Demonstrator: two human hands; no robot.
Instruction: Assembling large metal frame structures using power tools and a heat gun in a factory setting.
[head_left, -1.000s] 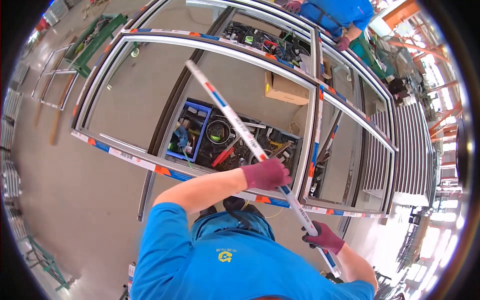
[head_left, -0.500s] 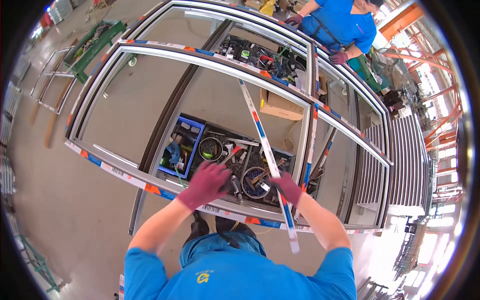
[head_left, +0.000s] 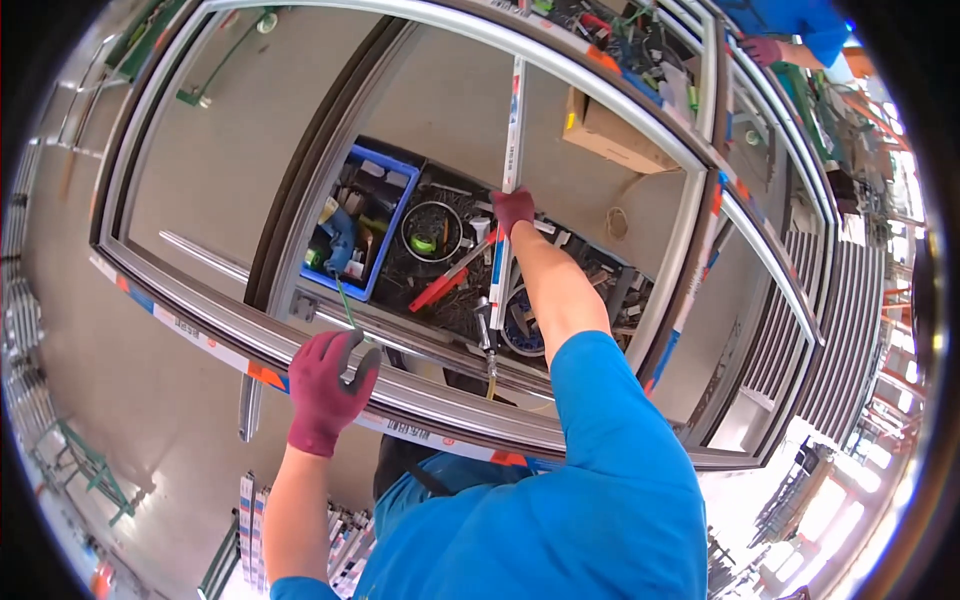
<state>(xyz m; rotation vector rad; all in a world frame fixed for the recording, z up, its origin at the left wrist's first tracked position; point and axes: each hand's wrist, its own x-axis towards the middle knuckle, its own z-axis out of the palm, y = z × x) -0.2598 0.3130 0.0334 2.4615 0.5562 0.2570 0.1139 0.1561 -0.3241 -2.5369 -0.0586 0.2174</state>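
Observation:
My right hand (head_left: 514, 208), in a maroon glove, is closed around a long narrow strip (head_left: 514, 130) with a white, blue and red printed film. The strip stretches lengthwise across the opening of a large metal window frame (head_left: 210, 300). My left hand (head_left: 332, 385), gloved the same way, hovers at the frame's near rail with thumb and fingers apart and nothing in it. Close to its fingertips is a thin green rod or cord (head_left: 345, 300), which runs from a blue tool (head_left: 341, 238) in a blue bin (head_left: 385, 235).
Below the opening, a tray holds round bowls of small parts (head_left: 431, 230), a red-handled tool (head_left: 438, 289) and an air gun (head_left: 486, 325). A cardboard box (head_left: 615, 135) stands beyond. A co-worker's gloved hand (head_left: 763, 50) shows at far right, near stacked profiles (head_left: 835, 310).
My left hand has moved left, away from above the tray. My right hand now grips the strip farther up, and the strip has swung straighter. The whole view has shifted.

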